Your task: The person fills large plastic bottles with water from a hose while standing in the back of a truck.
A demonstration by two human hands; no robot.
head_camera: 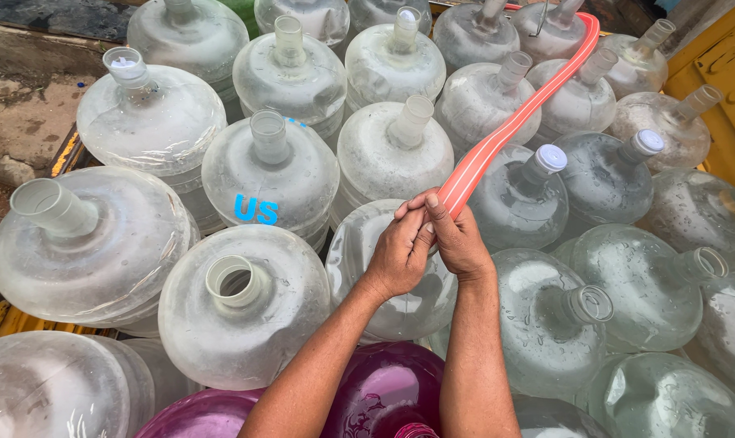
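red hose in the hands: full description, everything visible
The hose is a flattened, flexible tube, red-orange with pale lengthwise stripes, plastic-looking. It snakes from the upper right across the clear jugs down to both hands. The left hand and right hand clasp its near end together, hiding the tip.

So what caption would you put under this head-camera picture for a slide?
Both hands, left hand and right hand, grip the end of a flat red hose above crowded clear water jugs.
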